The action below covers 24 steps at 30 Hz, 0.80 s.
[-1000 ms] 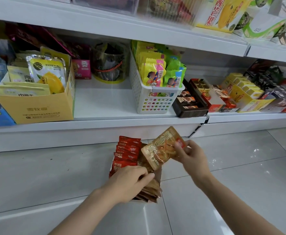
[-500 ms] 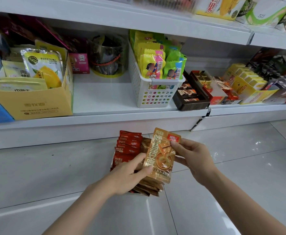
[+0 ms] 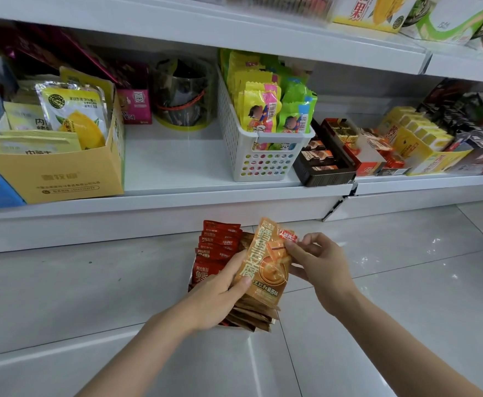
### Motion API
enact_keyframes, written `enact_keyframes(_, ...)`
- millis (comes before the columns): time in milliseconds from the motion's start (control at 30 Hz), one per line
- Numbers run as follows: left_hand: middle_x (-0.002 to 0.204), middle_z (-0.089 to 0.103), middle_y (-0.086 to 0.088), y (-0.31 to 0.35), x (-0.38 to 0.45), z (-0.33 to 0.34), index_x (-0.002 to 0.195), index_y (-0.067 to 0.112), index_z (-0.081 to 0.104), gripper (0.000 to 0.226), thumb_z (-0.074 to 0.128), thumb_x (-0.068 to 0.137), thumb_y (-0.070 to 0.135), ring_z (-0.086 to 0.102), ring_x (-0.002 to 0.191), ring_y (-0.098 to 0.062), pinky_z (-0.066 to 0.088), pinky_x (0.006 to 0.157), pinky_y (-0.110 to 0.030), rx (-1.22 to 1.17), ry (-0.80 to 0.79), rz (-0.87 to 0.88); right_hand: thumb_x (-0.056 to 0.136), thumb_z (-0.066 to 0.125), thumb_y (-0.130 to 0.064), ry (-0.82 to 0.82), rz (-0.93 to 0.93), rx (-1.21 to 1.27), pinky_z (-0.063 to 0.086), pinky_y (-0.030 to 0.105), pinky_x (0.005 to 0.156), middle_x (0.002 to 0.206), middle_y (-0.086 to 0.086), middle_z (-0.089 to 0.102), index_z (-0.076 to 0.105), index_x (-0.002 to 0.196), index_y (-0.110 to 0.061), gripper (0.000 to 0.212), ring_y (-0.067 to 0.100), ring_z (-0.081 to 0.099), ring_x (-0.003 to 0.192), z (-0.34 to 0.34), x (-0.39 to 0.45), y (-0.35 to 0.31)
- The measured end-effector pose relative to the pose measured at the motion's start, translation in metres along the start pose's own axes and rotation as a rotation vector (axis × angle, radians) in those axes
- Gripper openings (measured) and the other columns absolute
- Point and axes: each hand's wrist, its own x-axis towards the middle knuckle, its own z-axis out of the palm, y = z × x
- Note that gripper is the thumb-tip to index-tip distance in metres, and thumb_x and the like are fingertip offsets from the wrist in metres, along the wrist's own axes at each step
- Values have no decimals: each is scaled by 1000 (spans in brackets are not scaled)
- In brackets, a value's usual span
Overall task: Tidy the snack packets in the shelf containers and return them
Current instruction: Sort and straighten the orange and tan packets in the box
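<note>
Head view: orange packet (image 3: pixel 264 265) held up over the floor (image 3: pixel 62 296), just in front of the lower shelf (image 3: pixel 177 167). Right hand (image 3: pixel 320 267) pinches its upper right edge between thumb and fingertips; left hand (image 3: pixel 217 299) has its thumb on the packet's lower left face, with the fingers curled round the stack behind, so both grips are grasping, none released. Behind and below the packet sits the container (image 3: pixel 193 275), mostly hidden, holding red packets (image 3: pixel 217 247) stood in a row and brown packets (image 3: pixel 251 313) fanned out at the near end.

Risks, as judgement: the right-hand pinch is a thin edge hold on slick foil, so the packet could slip or twist out while being slotted in. Brown packets overhang the near edge and could spill if the left hand shifts. Container looks supported only by the left hand, so a tip is possible.

Orientation: packet's long axis runs near vertical, top leaning slightly right, printed face toward the camera, text upright, top seam toward the shelf.
</note>
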Motion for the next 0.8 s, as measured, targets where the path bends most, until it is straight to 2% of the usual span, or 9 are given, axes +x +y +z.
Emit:
enact_keyframes(67, 142, 46, 30, 1, 2, 1, 136, 76, 15, 47, 34, 105, 46, 47, 130, 1, 39, 113, -37, -8, 65, 24, 83, 78, -25, -21, -48, -79, 62, 37, 71, 104, 13, 73, 58, 99, -7, 31, 20, 75, 87, 7, -5, 4)
enact_keyframes(167, 137, 48, 37, 4, 4, 2, 133, 77, 25, 46, 35, 106, 40, 46, 128, 8, 39, 110, -22, 8, 103, 43, 70, 82, -50, -99, 33, -65, 61, 42, 83, 115, 4, 68, 54, 117, -18, 63, 17, 73, 96, 18, -13, 9)
enact_keyframes(267, 142, 33, 46, 4, 2, 4, 131, 72, 37, 45, 54, 96, 52, 32, 133, 19, 31, 109, -12, 70, 11, 123, 94, 67, -35, -117, 104, 26, 60, 51, 84, 108, 8, 73, 57, 121, -14, 36, 23, 74, 91, 22, -13, 6)
enact_keyframes(367, 142, 38, 32, 0, 1, 3, 126, 58, 51, 51, 67, 79, 66, 43, 128, 10, 39, 107, -23, -33, 81, 144, 104, 49, -19, -77, 76, 0, 60, 50, 81, 97, 10, 75, 66, 112, -10, 20, 23, 74, 85, 15, -8, 2)
enact_keyframes(433, 134, 51, 19, -1, 1, 2, 123, 45, 48, 52, 74, 79, 55, 59, 115, 3, 49, 101, -28, -202, 211, 91, 102, 52, -16, -81, 77, 42, 62, 43, 77, 93, 9, 76, 69, 107, -9, 19, 21, 74, 81, 9, -6, 0)
enact_keyframes(533, 119, 68, 16, 0, 2, -4, 129, 35, 48, 61, 71, 74, 50, 67, 105, 1, 53, 84, -15, -329, 224, 12, 98, 57, -15, -136, 91, 130, 61, 33, 66, 92, 8, 77, 72, 104, -8, 17, 19, 75, 82, 3, -5, 1)
enact_keyframes(600, 111, 73, 16, 1, 1, -5, 133, 37, 47, 61, 69, 78, 52, 67, 105, -1, 52, 88, -17, -285, 154, -3, 97, 58, -15, -167, 109, 184, 60, 30, 64, 94, 9, 77, 72, 105, -8, 18, 20, 75, 84, 1, -4, 2)
enact_keyframes(667, 108, 76, 9, 3, 1, -4, 135, 38, 46, 57, 67, 84, 48, 69, 105, -7, 50, 97, -30, -275, 119, 0, 97, 58, -15, -199, 123, 209, 61, 33, 67, 97, 11, 76, 73, 106, -8, 19, 21, 74, 84, 3, -5, 2)
enact_keyframes(800, 108, 76, 1, 4, 0, 0, 139, 34, 47, 47, 63, 96, 22, 71, 105, -16, 50, 100, -37, -300, 125, 48, 97, 59, -14, -206, 129, 220, 60, 34, 69, 98, 12, 76, 71, 111, -5, 21, 22, 73, 84, 8, -5, 5)
